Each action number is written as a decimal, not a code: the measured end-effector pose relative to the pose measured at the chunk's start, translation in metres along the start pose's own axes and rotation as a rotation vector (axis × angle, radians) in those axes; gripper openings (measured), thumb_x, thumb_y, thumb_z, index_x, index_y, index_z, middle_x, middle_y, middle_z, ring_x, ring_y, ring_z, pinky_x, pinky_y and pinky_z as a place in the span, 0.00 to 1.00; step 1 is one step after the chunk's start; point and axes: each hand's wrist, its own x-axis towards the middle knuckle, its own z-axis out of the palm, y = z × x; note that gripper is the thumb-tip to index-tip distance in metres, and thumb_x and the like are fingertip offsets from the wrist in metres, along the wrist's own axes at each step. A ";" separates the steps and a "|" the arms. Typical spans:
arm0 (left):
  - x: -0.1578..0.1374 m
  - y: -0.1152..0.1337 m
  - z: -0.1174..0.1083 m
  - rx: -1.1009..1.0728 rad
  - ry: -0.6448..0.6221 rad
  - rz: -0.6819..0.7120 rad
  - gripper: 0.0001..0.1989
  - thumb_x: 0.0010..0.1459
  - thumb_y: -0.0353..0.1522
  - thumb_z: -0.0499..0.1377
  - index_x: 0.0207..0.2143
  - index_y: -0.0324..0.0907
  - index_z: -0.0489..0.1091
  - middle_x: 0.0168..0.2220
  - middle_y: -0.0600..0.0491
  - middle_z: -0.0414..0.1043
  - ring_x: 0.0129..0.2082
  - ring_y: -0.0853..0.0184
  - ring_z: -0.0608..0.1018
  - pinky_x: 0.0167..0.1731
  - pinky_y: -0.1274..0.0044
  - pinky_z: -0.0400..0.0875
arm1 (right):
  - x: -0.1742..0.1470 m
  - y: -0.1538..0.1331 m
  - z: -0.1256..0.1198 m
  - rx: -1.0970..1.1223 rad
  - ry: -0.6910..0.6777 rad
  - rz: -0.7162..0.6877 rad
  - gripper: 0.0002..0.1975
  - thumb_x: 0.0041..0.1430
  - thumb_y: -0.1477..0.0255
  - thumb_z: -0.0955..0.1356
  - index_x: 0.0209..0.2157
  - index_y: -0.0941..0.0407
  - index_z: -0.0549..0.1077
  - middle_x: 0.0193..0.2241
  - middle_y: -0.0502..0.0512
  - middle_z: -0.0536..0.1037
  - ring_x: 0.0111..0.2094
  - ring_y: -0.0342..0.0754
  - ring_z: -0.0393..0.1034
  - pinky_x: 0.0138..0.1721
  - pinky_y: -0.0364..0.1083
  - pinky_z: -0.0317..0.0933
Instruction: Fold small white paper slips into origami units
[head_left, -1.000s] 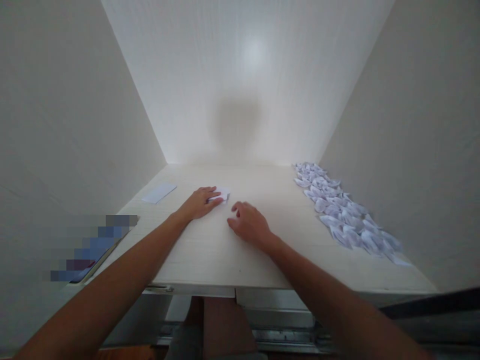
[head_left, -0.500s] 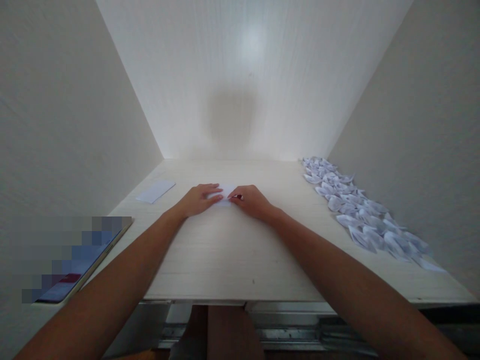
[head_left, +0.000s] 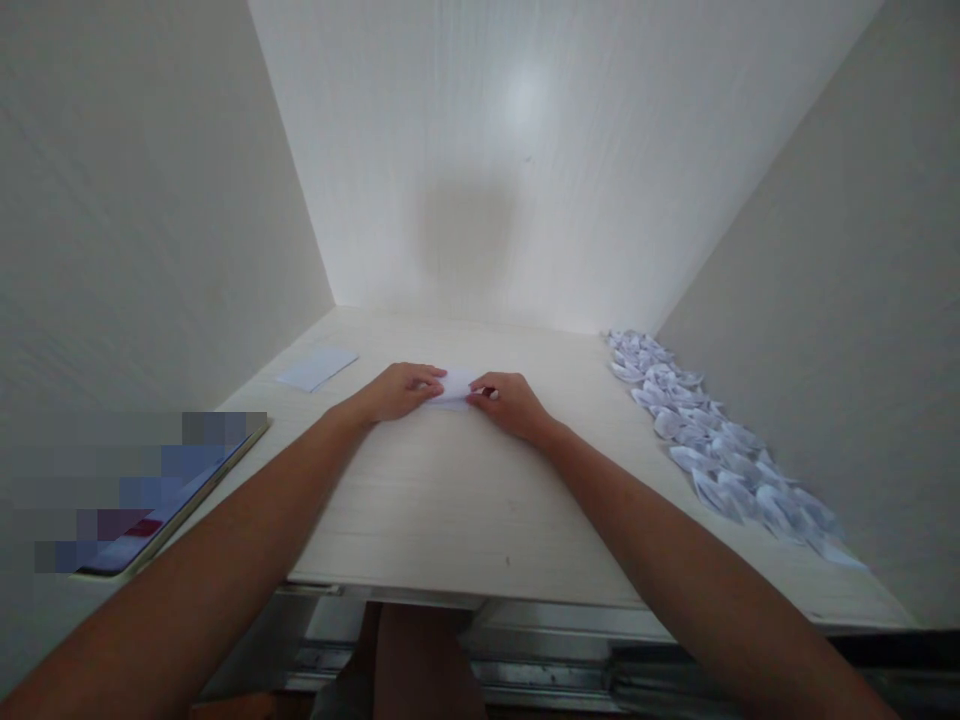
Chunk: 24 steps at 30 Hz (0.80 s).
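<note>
A small sheet of white paper (head_left: 454, 386) lies at the middle of the pale desk, between my two hands. At its left end my left hand (head_left: 401, 391) is closed on the edge, thumb and fingers pinching it. My right hand (head_left: 511, 402) pinches the right end with its fingers curled. A pale edge of the sheet shows below the part between the fingers, as if it were folded over; the ends under my fingertips are hidden.
Flat white paper (head_left: 318, 369) rests at the back left. A phone or tablet (head_left: 172, 510), partly blurred out, leans near the left wall. Many folded white paper pieces (head_left: 697, 420) run along the right wall. Panels enclose the desk (head_left: 450, 520) on three sides.
The view has tilted slightly. My right hand has shifted a little to the right along the paper, and more of the sheet shows between my hands.
</note>
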 end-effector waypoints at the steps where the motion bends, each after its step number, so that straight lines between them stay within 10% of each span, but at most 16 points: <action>1: -0.001 0.002 0.001 -0.024 0.022 -0.010 0.17 0.55 0.46 0.63 0.34 0.44 0.83 0.52 0.46 0.81 0.53 0.54 0.80 0.56 0.65 0.71 | 0.000 0.001 0.001 0.002 0.015 0.005 0.10 0.60 0.75 0.74 0.44 0.57 0.81 0.40 0.57 0.84 0.35 0.46 0.78 0.43 0.46 0.69; 11: 0.008 0.006 -0.001 -0.513 0.658 -0.218 0.04 0.62 0.34 0.59 0.35 0.42 0.70 0.30 0.55 0.74 0.35 0.66 0.79 0.47 0.67 0.78 | -0.013 -0.015 -0.004 -0.097 -0.082 -0.092 0.14 0.62 0.68 0.73 0.48 0.55 0.78 0.52 0.63 0.80 0.55 0.58 0.73 0.58 0.59 0.62; 17: 0.004 0.029 0.004 -0.979 0.550 -0.255 0.04 0.65 0.28 0.55 0.34 0.41 0.67 0.35 0.50 0.77 0.34 0.69 0.82 0.44 0.69 0.82 | -0.009 -0.030 0.008 -0.033 -0.127 -0.084 0.27 0.62 0.58 0.72 0.59 0.56 0.73 0.66 0.68 0.68 0.67 0.66 0.60 0.66 0.67 0.51; 24: 0.000 0.046 0.035 -1.109 0.496 -0.266 0.08 0.58 0.31 0.67 0.36 0.39 0.70 0.36 0.50 0.80 0.33 0.68 0.83 0.41 0.71 0.83 | -0.003 -0.014 -0.004 0.910 0.019 0.223 0.24 0.49 0.57 0.78 0.44 0.57 0.80 0.39 0.58 0.85 0.40 0.53 0.80 0.43 0.50 0.71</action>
